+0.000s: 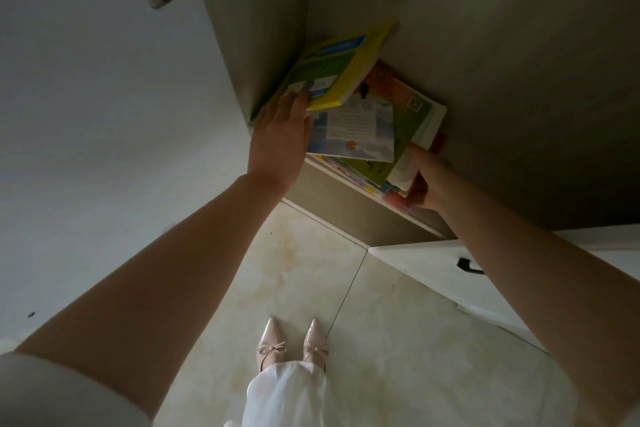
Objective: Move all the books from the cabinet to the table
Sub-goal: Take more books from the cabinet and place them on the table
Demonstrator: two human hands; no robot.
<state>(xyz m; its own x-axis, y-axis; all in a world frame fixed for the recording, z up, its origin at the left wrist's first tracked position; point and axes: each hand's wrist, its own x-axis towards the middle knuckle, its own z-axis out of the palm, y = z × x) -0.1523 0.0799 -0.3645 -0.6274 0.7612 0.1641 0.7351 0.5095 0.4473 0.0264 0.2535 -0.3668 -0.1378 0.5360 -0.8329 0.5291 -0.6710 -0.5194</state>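
Dim cabinet (450, 45), door open, pale floor tiles below me. My left hand (280, 135) lies flat, fingers straight, against the yellow book (346, 73) leaning in the corner. The books (381, 128) are on the shelf. My right hand (427, 180) grips the pile's lower edge. I judge I'm gathering; next, lift all together toward the desk, unseen.

Head camera looks steeply down, close over a cabinet shelf (349, 198) and floor (311, 281).
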